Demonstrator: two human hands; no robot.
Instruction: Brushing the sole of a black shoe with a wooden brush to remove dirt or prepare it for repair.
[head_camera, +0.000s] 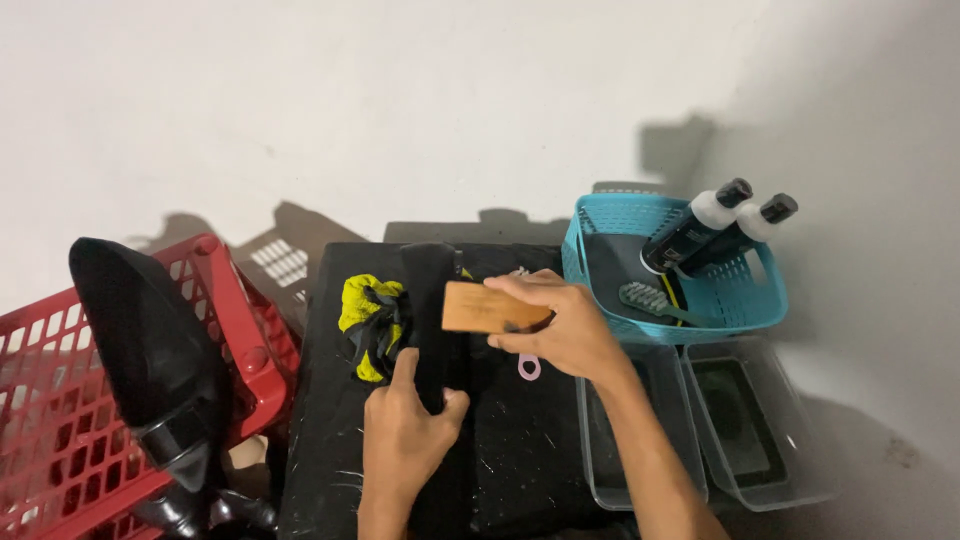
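Brushing a long black strap (432, 310) on the black table (330, 470).

Strap lying flat down the table's middle, dark and narrow, pinned at its near end by the left hand (405, 425), fingers closed around it. Right hand (565, 325) wrapped tight round a wooden brush (485, 307), just above the strap. Yellow and black cloth (372, 315) bunched left of the strap. Teal basket (720, 290) right of the table, holding two black bottles (715, 228) with white necks and black caps.
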